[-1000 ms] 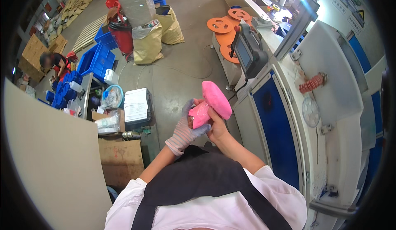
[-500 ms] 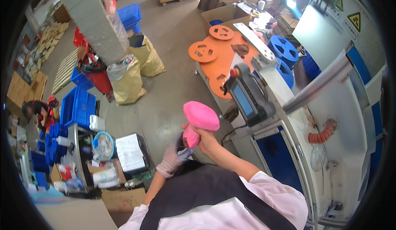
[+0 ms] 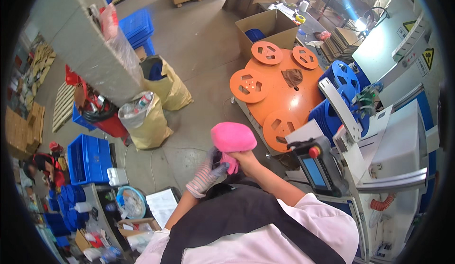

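Observation:
In front of my dark apron I hold a bright pink, rounded thing (image 3: 233, 137) with a smooth, wide upper part; I cannot make out its kind. A smaller, crumpled pink piece hangs below it, between my hands. My bare right hand (image 3: 243, 158) is closed around its underside. My left hand (image 3: 207, 173) wears a striped glove with grey fingers. Those fingers are curled against the lower pink piece, and their tips are partly hidden.
At right stand a machine with a control panel (image 3: 312, 169) and an orange round table (image 3: 296, 98) with orange reels. Blue reels (image 3: 327, 117) are stacked beside it. Yellow sacks (image 3: 147, 131), a blue crate (image 3: 87, 157) and a concrete pillar (image 3: 80, 41) stand at left.
My view has turned, so the orange table and control panel appear lower and further right. The pink thing sits more level, and my left hand has come up closer beneath it.

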